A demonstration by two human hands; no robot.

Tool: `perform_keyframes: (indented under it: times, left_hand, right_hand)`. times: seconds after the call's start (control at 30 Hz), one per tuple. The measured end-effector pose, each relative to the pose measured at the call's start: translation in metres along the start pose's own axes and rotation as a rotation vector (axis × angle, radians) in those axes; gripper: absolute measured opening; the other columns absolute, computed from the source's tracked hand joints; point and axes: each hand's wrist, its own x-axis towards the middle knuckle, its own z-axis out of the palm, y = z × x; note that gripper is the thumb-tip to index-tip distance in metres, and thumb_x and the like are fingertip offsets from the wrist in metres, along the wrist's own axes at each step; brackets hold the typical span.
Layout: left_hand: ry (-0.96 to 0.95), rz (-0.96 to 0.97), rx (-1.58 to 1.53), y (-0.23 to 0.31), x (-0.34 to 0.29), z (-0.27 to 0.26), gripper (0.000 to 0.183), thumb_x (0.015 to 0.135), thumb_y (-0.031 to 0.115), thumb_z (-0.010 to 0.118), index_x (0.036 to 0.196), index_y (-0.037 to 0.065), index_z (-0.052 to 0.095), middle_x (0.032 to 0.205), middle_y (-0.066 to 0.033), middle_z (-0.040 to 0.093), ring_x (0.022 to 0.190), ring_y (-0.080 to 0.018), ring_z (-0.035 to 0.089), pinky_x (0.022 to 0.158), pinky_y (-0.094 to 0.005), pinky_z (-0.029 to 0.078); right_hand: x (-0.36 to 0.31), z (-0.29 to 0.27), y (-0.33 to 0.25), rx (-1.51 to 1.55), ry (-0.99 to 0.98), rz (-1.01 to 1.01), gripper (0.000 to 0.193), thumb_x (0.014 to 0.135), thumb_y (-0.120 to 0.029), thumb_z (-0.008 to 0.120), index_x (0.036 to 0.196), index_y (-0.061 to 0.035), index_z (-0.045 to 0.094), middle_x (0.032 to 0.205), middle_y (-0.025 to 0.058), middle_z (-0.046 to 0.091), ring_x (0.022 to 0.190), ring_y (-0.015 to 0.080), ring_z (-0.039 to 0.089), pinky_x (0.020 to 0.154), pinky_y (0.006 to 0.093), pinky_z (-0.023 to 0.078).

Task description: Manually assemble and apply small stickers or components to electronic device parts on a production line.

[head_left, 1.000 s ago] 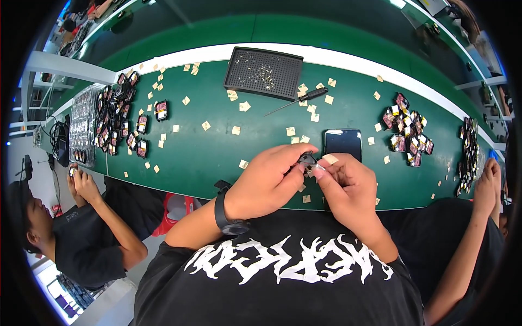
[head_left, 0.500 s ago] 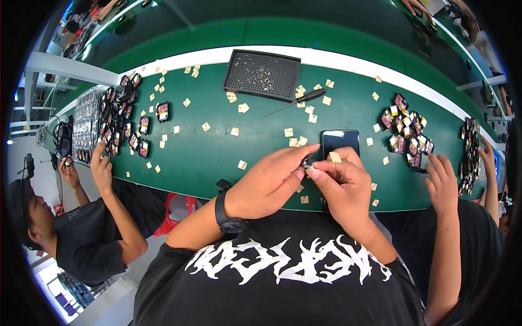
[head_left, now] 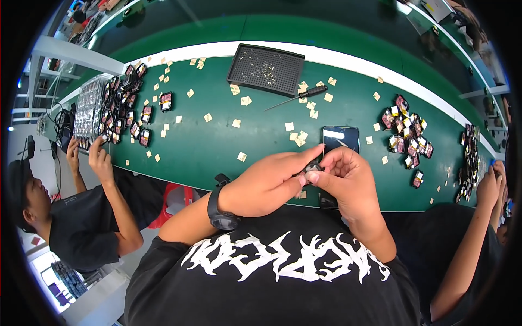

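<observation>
My left hand (head_left: 269,182) and my right hand (head_left: 348,182) meet just above the near edge of the green table (head_left: 217,146). Together they pinch a small dark part (head_left: 314,165) between the fingertips; most of it is hidden by my fingers. A black wristwatch (head_left: 220,209) is on my left wrist. A dark phone (head_left: 340,138) lies flat on the table right behind my hands. Small tan squares (head_left: 296,138) lie scattered near it.
A black perforated tray (head_left: 266,68) sits at the far edge, a screwdriver (head_left: 299,96) beside it. Piles of small dark-and-red parts lie at the right (head_left: 405,133) and left (head_left: 122,106). One person's hands (head_left: 95,155) work at the left, another's hand (head_left: 489,187) at the right.
My hands stay together on the small part, shifting slightly. The person on the right has pulled their hand back toward the table's right end. The left person's hands moved along the pile.
</observation>
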Motion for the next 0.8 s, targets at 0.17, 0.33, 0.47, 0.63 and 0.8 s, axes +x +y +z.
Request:
perform_keyframes:
  times: [0.17, 0.33, 0.47, 0.63, 0.8]
  left_hand:
    - [0.052, -0.274, -0.628, 0.003, 0.000, 0.008, 0.056, 0.104, 0.003, 0.045, 0.158, 0.003, 0.032, 0.106, -0.0045, 0.061, 0.083, -0.0087, 0.058, 0.071, -0.0244, 0.049]
    - [0.060, -0.237, -0.565, 0.012, -0.002, 0.009, 0.054, 0.104, 0.003, 0.043, 0.158, 0.003, 0.034, 0.101, -0.0026, 0.060, 0.082, -0.0079, 0.057, 0.070, -0.0242, 0.049]
    - [0.047, -0.144, -0.450, 0.014, -0.003, 0.011, 0.053, 0.105, 0.005, 0.044, 0.157, 0.003, 0.035, 0.098, -0.0014, 0.060, 0.081, -0.0072, 0.056, 0.071, -0.0243, 0.050]
    - [0.036, -0.142, -0.417, 0.013, -0.006, 0.008, 0.054, 0.105, 0.006, 0.046, 0.157, 0.003, 0.035, 0.098, -0.0007, 0.059, 0.080, -0.0068, 0.054, 0.072, -0.0241, 0.049]
    - [0.187, -0.189, -0.549, 0.010, -0.006, 0.011, 0.054, 0.102, 0.001, 0.053, 0.154, 0.003, 0.041, 0.100, -0.0029, 0.063, 0.079, -0.0058, 0.052, 0.072, -0.0228, 0.048]
  right_hand:
    - [-0.018, 0.000, 0.007, -0.110, 0.082, -0.291, 0.024, 0.088, 0.000, 0.077, 0.109, 0.0017, 0.066, 0.089, 0.0029, 0.065, 0.066, 0.0035, 0.056, 0.058, 0.0196, 0.045]
    - [-0.019, -0.008, 0.010, -0.769, 0.088, -0.899, 0.037, 0.082, -0.001, 0.080, 0.118, -0.0018, 0.072, 0.090, 0.0076, 0.063, 0.064, 0.0108, 0.057, 0.054, 0.0251, 0.046]
    - [-0.020, -0.009, 0.009, -1.082, 0.067, -1.018, 0.054, 0.072, -0.007, 0.082, 0.125, -0.0058, 0.071, 0.079, 0.0059, 0.059, 0.061, 0.0182, 0.057, 0.052, 0.0305, 0.048]
    - [-0.022, -0.009, 0.008, -1.177, 0.000, -0.961, 0.061, 0.073, -0.011, 0.083, 0.131, -0.0066, 0.068, 0.075, 0.0053, 0.057, 0.058, 0.0202, 0.055, 0.051, 0.0310, 0.046]
    - [-0.025, -0.007, 0.001, -0.914, -0.015, -0.721, 0.057, 0.077, -0.007, 0.082, 0.132, -0.0038, 0.066, 0.076, 0.0050, 0.059, 0.062, 0.0142, 0.055, 0.054, 0.0277, 0.046]
